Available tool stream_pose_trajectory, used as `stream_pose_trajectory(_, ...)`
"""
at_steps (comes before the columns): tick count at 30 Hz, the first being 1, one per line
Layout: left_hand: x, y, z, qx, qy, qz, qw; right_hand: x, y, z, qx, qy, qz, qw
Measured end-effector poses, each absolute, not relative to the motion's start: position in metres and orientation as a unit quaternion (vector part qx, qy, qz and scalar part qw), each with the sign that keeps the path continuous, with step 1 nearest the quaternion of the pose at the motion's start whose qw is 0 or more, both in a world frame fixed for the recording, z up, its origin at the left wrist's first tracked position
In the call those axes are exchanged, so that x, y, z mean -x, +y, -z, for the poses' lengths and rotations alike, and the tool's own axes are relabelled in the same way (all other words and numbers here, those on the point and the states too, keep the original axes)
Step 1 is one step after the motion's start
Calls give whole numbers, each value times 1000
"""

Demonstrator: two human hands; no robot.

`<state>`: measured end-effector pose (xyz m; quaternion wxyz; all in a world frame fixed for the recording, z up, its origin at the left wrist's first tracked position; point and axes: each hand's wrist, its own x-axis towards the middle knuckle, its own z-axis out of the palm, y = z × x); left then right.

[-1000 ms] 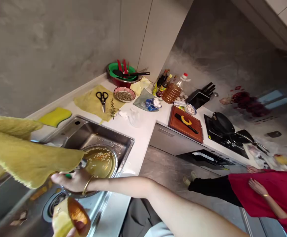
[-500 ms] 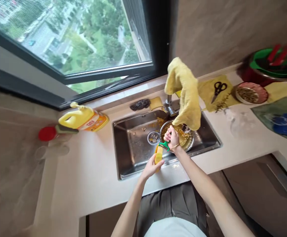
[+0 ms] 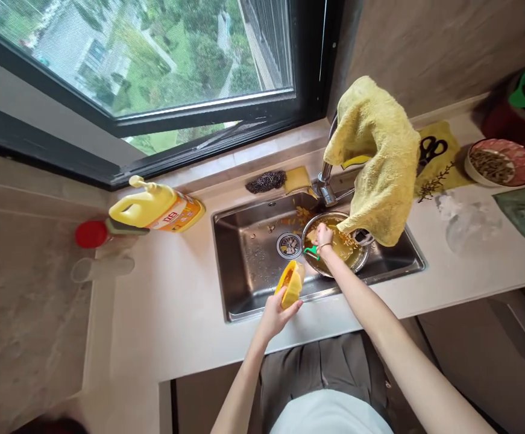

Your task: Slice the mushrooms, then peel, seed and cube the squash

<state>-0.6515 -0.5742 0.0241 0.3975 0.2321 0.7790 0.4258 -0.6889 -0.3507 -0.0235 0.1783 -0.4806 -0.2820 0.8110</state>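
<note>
My left hand (image 3: 276,314) grips a hollow piece of pumpkin (image 3: 293,288) over the front edge of the sink (image 3: 251,256). Its skin is yellow, its inside is orange, and a paler patch shows at the upper right. My right hand (image 3: 323,237) is closed around a green peeler (image 3: 311,252), apart from the pumpkin and over a round metal basin (image 3: 360,265). Yellowish water and pale and orange bits fill part of that basin. The peeler's handle is mostly hidden by my fingers.
A yellow towel (image 3: 386,160) hangs over the faucet (image 3: 325,191), above the basin. Yellow jug (image 3: 165,211) and red-capped jar (image 3: 91,234) stand left. Behind the sink lie a scrubber (image 3: 266,181) and sponge (image 3: 297,179). Scissors (image 3: 431,149) and a bowl (image 3: 492,166) are right.
My right hand has drawn the peeler away from the pumpkin, toward the basin. The pumpkin has turned in my left hand, so its hollow orange inside now shows. The view has shifted slightly.
</note>
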Motion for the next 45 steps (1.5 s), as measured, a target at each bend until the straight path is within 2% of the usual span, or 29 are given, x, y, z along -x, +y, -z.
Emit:
stream_pose_trajectory(6,660,-568,-2,-170,788,-428,409,682,-369,9,430,-280,-823,243)
stream_pose_trajectory(12,658,-561,5,-155,770,-457,417,673,-414,-20,346,-202,-908,124)
stream_pose_trajectory(16,656,-558,-3,-152,784,-432,419,679,-416,-12,360,-198,-907,91)
stream_pose_trajectory(18,655,-561,-7,-145,787,-431,416,686,-403,4,391,-215,-888,108)
stream_pose_trajectory(22,651,-576,-10,-146,764,-459,429,693,-356,43,498,-290,-789,214)
stream_pose_trajectory(26,651,-578,-7,-141,769,-454,427,687,-342,42,456,-361,-771,259)
stream_pose_trajectory(29,656,-567,-1,-154,803,-408,405,682,-369,13,391,-349,-821,228)
stream_pose_trajectory(32,659,-558,1,-172,814,-384,400,679,-404,-14,350,-289,-878,152)
stream_pose_trajectory(37,655,-560,-7,-178,824,-375,386,685,-419,-6,350,-238,-904,63)
stream_pose_trajectory(39,652,-567,-13,-190,815,-383,390,691,-401,14,393,-263,-877,89)
stream_pose_trajectory(42,651,-579,-21,-197,784,-423,408,694,-359,47,492,-322,-788,181)
stream_pose_trajectory(45,656,-583,-18,-161,711,-514,451,687,-332,65,489,-355,-765,224)
